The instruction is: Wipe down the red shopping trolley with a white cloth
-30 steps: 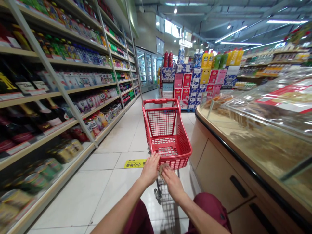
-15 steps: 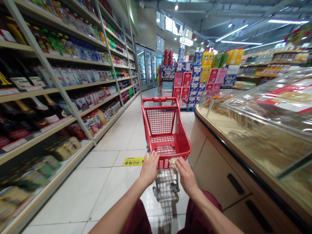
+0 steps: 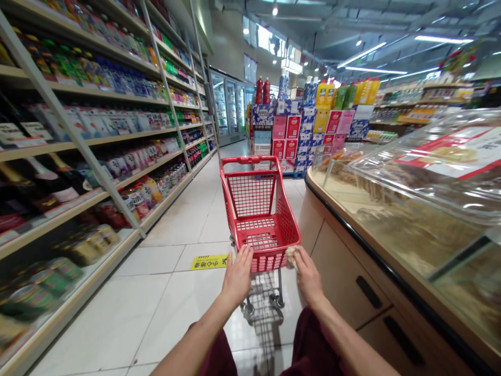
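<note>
A red plastic shopping cart (image 3: 258,219) on metal legs stands right in front of my knees, its basket holding nothing. My left hand (image 3: 238,274) is at the left part of the near rim, fingers laid over the edge and thumb apart on the outside. At the right corner of that rim, my right hand (image 3: 307,271) pinches a crumpled pale cloth (image 3: 291,257) against the red plastic. Part of the cloth is hidden under my fingers.
Shelves of bottles and cans (image 3: 97,130) line the left side. A wooden display counter (image 3: 344,250) with clear food boxes (image 3: 438,162) is close on the right. Stacked drink cartons (image 3: 291,133) stand ahead. A yellow floor sticker (image 3: 207,261) lies left of the cart.
My right hand has slid the cloth rightward along the near rim to its corner. My left hand stays at about the same spot on the rim. The view has shifted slightly.
</note>
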Action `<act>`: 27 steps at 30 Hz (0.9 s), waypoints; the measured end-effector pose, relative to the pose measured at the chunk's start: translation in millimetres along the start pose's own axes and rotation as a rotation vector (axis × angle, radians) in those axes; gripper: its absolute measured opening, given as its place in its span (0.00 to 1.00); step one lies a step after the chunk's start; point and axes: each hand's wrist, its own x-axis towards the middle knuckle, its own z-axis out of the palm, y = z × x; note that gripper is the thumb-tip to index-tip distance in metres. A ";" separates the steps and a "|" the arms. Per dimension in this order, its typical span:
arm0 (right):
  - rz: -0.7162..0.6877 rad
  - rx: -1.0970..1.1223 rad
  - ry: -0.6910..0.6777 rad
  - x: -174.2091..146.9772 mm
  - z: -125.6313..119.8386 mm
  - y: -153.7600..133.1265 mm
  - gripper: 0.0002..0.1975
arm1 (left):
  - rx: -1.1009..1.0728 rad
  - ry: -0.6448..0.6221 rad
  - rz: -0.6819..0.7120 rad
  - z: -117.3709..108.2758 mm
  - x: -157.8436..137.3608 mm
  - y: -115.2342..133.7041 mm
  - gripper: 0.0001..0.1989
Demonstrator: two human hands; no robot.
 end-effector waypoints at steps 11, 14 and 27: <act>0.050 0.005 0.124 52.9 -9.0 -11.0 0.22 | -0.010 0.095 -0.014 13.6 -3.4 6.8 0.35; -0.095 0.043 0.024 43.2 15.4 -44.3 0.21 | 0.004 0.110 0.003 16.2 -3.9 7.5 0.35; -0.154 -0.001 0.017 39.4 17.2 -39.6 0.21 | 0.032 0.098 -0.019 16.0 -3.9 10.0 0.34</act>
